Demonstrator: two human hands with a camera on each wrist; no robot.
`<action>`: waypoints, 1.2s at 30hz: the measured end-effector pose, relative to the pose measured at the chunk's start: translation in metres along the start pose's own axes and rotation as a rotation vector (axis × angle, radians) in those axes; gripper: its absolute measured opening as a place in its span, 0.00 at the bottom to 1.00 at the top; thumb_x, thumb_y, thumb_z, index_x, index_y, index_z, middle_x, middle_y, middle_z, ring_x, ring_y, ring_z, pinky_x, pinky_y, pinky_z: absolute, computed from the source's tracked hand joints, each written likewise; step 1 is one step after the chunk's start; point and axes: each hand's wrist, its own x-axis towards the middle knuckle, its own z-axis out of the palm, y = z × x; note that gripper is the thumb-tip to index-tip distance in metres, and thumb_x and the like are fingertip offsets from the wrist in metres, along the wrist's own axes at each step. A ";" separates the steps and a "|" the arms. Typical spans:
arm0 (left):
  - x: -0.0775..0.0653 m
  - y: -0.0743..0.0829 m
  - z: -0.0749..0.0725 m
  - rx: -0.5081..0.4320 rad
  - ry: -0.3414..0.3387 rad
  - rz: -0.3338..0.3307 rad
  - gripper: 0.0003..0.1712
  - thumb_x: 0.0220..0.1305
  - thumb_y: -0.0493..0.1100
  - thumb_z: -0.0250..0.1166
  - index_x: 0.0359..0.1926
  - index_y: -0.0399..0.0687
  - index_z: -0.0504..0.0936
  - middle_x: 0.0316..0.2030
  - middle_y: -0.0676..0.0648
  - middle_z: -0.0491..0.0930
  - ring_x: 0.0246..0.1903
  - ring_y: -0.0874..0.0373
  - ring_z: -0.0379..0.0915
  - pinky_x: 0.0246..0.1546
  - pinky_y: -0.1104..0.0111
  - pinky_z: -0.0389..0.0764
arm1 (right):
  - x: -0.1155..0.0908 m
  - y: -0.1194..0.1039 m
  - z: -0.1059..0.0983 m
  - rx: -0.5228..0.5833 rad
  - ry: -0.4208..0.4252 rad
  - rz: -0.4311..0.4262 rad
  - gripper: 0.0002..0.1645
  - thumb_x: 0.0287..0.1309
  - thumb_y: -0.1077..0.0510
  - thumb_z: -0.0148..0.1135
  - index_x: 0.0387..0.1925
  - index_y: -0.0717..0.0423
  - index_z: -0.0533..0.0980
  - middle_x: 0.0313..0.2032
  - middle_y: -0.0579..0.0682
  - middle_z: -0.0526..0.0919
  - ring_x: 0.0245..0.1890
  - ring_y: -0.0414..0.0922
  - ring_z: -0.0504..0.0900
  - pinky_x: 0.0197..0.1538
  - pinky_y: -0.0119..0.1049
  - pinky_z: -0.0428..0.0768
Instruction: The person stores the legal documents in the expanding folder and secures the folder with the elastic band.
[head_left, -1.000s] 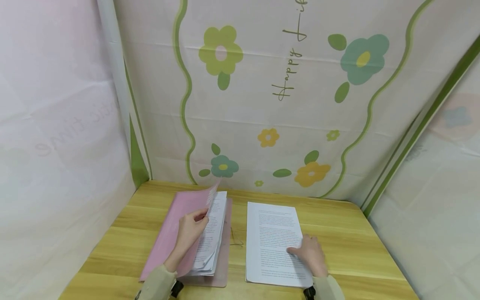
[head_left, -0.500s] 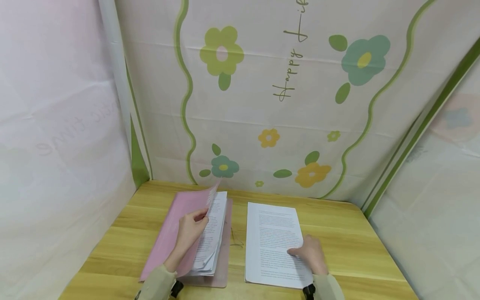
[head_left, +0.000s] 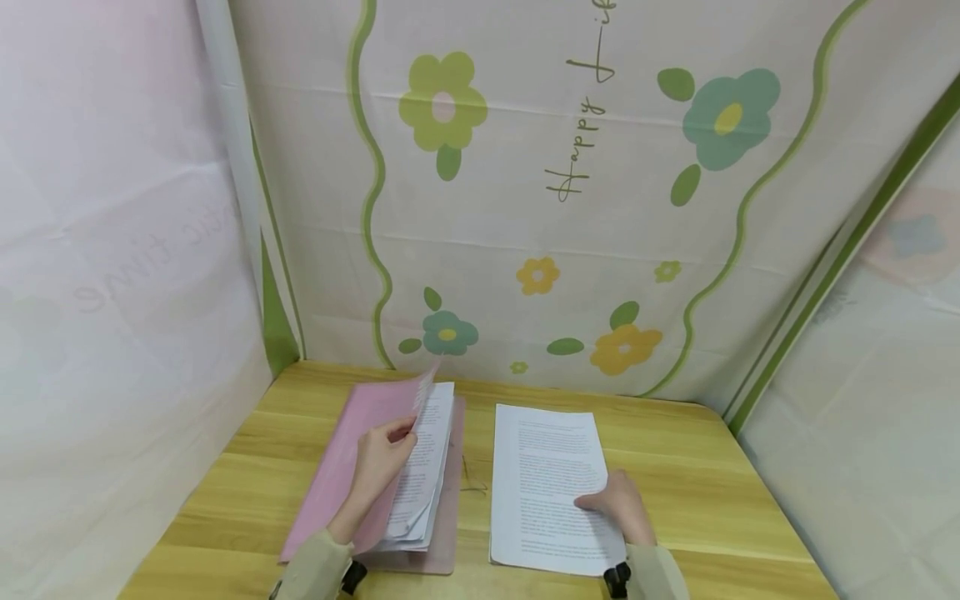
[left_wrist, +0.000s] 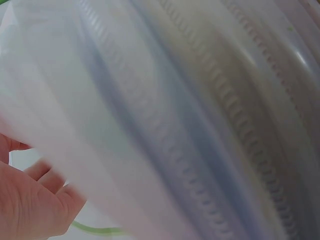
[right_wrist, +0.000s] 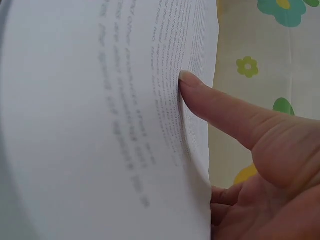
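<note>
My left hand [head_left: 378, 462] pinches the raised right edge of a pink plastic folder's cover [head_left: 341, 467]. Beneath this cover lie printed pages [head_left: 431, 437], with one lower corner curled. In the left wrist view, blurred translucent plastic with ribbed strips [left_wrist: 150, 100] fills most of the picture, the hand at lower left. On the right, my right hand [head_left: 622, 504] grips a stack of printed paper [head_left: 551, 467] by its right edge. The right wrist view shows the thumb [right_wrist: 225, 112] pressing on the bowed top sheet, while the other fingers are partly hidden behind the paper.
Both sets of paper lie on a wood-grain table [head_left: 712, 500]. A thin dark line like a thread [head_left: 472, 488] shows between them. Behind the table hangs a white flowered cloth [head_left: 510, 208], with pale cloth sides left and right.
The right hand and the paper stack have shifted very slightly. The left hand and the lifted folder cover stay where they were.
</note>
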 end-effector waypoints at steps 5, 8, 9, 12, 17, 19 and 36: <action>0.000 0.000 0.000 -0.004 0.005 0.005 0.16 0.55 0.35 0.64 0.45 0.39 0.88 0.39 0.40 0.89 0.40 0.49 0.87 0.38 0.73 0.81 | 0.000 -0.001 0.000 -0.034 0.004 -0.017 0.34 0.34 0.59 0.79 0.42 0.76 0.76 0.32 0.63 0.83 0.28 0.49 0.79 0.30 0.37 0.76; 0.000 -0.001 0.000 -0.003 0.006 0.012 0.16 0.55 0.34 0.64 0.45 0.38 0.88 0.39 0.40 0.89 0.39 0.49 0.87 0.38 0.72 0.81 | -0.001 -0.002 0.000 -0.069 0.007 -0.022 0.35 0.33 0.58 0.80 0.42 0.76 0.76 0.33 0.63 0.83 0.29 0.49 0.79 0.31 0.38 0.75; 0.001 -0.001 0.000 -0.002 0.006 0.012 0.16 0.55 0.34 0.64 0.46 0.38 0.88 0.39 0.40 0.89 0.39 0.49 0.87 0.38 0.72 0.81 | 0.000 -0.003 0.000 -0.069 0.006 -0.015 0.36 0.33 0.58 0.80 0.44 0.76 0.75 0.34 0.63 0.82 0.30 0.50 0.79 0.31 0.38 0.75; 0.001 -0.002 0.000 0.003 0.006 0.013 0.16 0.55 0.35 0.64 0.46 0.38 0.88 0.39 0.40 0.89 0.40 0.49 0.87 0.39 0.71 0.82 | 0.000 -0.004 0.000 -0.039 -0.003 0.009 0.40 0.33 0.59 0.79 0.47 0.77 0.72 0.37 0.66 0.80 0.32 0.52 0.79 0.33 0.40 0.77; 0.001 -0.001 0.000 0.012 0.001 0.013 0.16 0.55 0.35 0.64 0.46 0.38 0.88 0.39 0.40 0.89 0.40 0.49 0.87 0.39 0.70 0.82 | 0.001 -0.004 0.000 0.010 -0.016 0.007 0.43 0.33 0.62 0.79 0.50 0.79 0.68 0.39 0.68 0.78 0.33 0.53 0.79 0.34 0.41 0.78; 0.001 -0.001 0.000 0.012 0.000 0.010 0.16 0.55 0.35 0.64 0.45 0.38 0.88 0.39 0.40 0.89 0.40 0.49 0.87 0.39 0.70 0.82 | 0.001 -0.004 0.000 0.007 -0.018 -0.017 0.42 0.33 0.62 0.79 0.50 0.79 0.70 0.39 0.67 0.79 0.32 0.52 0.79 0.33 0.40 0.78; 0.002 -0.002 0.001 -0.008 0.001 0.019 0.16 0.55 0.34 0.64 0.45 0.37 0.88 0.39 0.38 0.89 0.39 0.48 0.87 0.37 0.73 0.81 | -0.005 -0.001 -0.005 -0.010 0.026 -0.058 0.22 0.62 0.65 0.53 0.52 0.79 0.73 0.39 0.68 0.83 0.31 0.49 0.81 0.34 0.41 0.79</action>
